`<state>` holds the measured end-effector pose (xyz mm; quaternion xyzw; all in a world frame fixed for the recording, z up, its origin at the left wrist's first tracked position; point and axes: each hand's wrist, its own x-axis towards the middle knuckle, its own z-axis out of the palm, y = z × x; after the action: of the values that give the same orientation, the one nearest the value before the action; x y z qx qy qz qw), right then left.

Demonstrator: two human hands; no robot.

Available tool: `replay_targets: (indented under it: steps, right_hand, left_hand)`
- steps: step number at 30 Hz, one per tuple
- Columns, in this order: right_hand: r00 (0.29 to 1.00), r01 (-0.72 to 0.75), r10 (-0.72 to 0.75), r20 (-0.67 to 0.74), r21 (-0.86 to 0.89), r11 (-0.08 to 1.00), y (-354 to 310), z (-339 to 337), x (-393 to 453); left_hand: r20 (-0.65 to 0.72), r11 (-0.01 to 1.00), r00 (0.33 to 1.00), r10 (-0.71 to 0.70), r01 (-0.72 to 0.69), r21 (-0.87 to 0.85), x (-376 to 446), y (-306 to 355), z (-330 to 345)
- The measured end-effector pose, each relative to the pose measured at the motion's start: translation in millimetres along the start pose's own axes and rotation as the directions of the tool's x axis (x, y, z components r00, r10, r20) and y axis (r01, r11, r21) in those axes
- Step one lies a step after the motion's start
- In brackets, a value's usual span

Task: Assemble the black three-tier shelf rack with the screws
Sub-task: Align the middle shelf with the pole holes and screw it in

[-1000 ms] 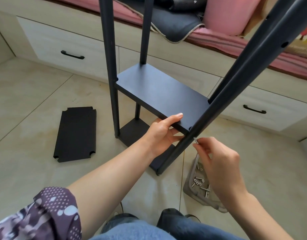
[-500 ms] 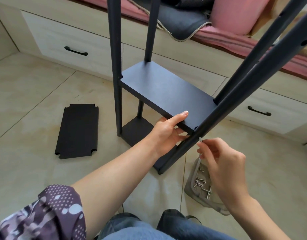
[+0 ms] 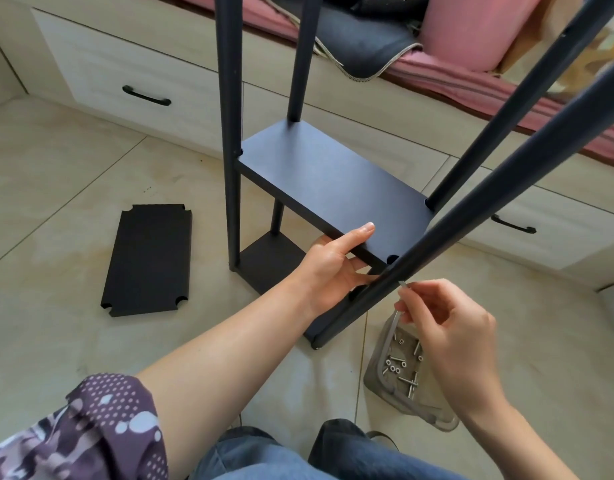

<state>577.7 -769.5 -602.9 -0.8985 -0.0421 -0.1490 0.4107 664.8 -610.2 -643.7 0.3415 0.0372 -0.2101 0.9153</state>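
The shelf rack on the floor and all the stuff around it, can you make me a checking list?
Surface: beige tiled floor.
Job's things: black rack, middle shelf between four poles; spare shelf board flat on floor; screws in clear tray.
Clutter: nothing seen.
Grips: left hand holds middle shelf's front edge; right hand pinches a small metal tool at the near pole.
Cables: nothing seen.
Surroundings: drawers, pink cushions.

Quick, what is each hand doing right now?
Left hand: holds the middle shelf by its edge.
Right hand: pinches a small metal tool.
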Motion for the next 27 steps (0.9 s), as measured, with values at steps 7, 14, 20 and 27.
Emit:
replay_targets:
  steps: [7, 14, 20, 27]
  right_hand:
    - [0.982, 0.169, -0.179, -0.059, -0.145, 0.975, -0.5, 6.7, -2.4]
    - [0.984, 0.159, -0.171, -0.042, -0.200, 0.967, -2.3, 10.2, 0.7]
    - [0.989, 0.144, -0.147, -0.009, -0.133, 0.981, 0.1, 6.0, -0.9]
    - [0.981, 0.188, -0.194, -0.010, -0.203, 0.961, -1.9, 5.9, 2.1]
  left_hand:
    - [0.004, 0.999, 1.000, -0.009, 0.009, 0.037, -0.3, 0.9, -0.2]
    - [0.006, 0.998, 1.000, -0.001, 0.001, 0.055, -1.2, 1.0, 1.2]
    - [-0.009, 0.998, 1.000, -0.005, 0.005, 0.055, -1.9, 1.3, 1.8]
    - [-0.018, 0.996, 1.000, -0.019, 0.020, 0.084, -2.8, 2.5, 3.1]
